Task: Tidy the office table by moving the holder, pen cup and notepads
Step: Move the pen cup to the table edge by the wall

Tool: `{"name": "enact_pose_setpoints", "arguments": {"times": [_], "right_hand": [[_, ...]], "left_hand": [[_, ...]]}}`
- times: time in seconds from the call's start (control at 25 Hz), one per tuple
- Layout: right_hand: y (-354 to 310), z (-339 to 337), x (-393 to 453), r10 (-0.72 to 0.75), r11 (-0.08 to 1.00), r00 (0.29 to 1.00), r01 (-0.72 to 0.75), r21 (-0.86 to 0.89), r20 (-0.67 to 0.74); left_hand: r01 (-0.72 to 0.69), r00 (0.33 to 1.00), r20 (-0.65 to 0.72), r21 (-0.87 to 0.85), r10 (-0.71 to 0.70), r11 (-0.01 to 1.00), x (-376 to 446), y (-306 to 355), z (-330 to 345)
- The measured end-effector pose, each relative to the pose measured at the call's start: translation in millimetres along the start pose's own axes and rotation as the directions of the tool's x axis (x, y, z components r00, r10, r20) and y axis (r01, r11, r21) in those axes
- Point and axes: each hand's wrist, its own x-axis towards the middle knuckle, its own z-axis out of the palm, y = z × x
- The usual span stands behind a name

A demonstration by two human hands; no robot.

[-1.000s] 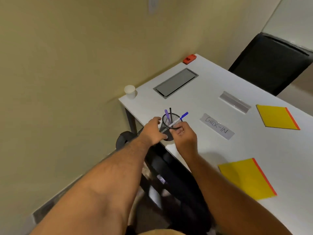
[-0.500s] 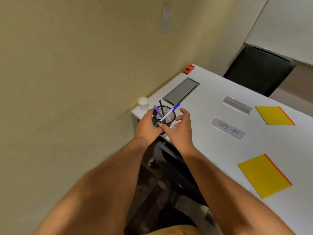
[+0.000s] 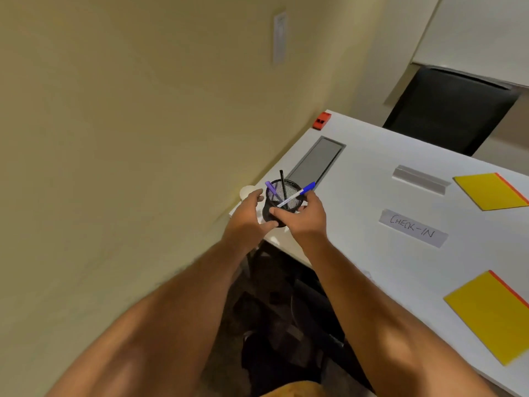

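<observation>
The black mesh pen cup [image 3: 282, 203] is gripped by both hands, left hand [image 3: 248, 217] at 9 o'clock, right hand [image 3: 304, 217] at 3, fingers curled round it, near the white table [image 3: 357, 253] corner.

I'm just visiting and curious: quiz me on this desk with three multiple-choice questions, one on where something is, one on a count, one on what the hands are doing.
1. Where is the small red object?
A. at the table's far corner by the wall
B. inside the pen cup
C. on a yellow notepad

2. How many pens stand in the pen cup?
A. one
B. three
C. six

3. What are the hands doing?
A. resting flat on the table
B. both holding the pen cup
C. writing on the sign

Answers:
1 A, it sits at the far edge of the table next to the wall.
2 B, a purple, a black and a blue-capped pen stick out.
3 B, the left hand and right hand wrap the cup from either side.
</observation>
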Motion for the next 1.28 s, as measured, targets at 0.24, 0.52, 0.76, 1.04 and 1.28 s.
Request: {"name": "enact_pose_setpoints", "arguments": {"times": [0.24, 0.52, 0.76, 1.04, 1.28], "right_hand": [[24.0, 47.4, 126.9, 0.030, 0.991, 0.990, -0.047, -0.122, -0.137], [58.8, 91.0, 223.7, 0.186, 0.955, 0.980, -0.197, -0.222, -0.070], [76.1, 125.7, 252.6, 0.209, 0.937, 0.977, -0.189, -0.294, 0.038], [88.9, 126.9, 260.8, 0.224, 0.941, 0.967, -0.182, -0.285, 0.122], [94.2, 100.2, 243.1, 0.273, 0.942, 0.955, -0.239, -0.237, 0.120]], "left_hand": [[0.088, 0.995, -0.067, 0.147, -0.079, 0.985, 113.5, -41.2, -27.9], [0.191, 0.977, -0.097, -0.020, -0.192, 0.981, 199.4, -57.3, -16.0], [0.239, 0.968, -0.063, -0.034, -0.241, 0.970, 225.8, -67.1, -4.1], [0.252, 0.968, -0.012, 0.009, -0.251, 0.968, 231.9, -76.9, 2.9], [0.242, 0.970, -0.017, 0.042, -0.242, 0.969, 219.7, -72.7, 8.1]]}}
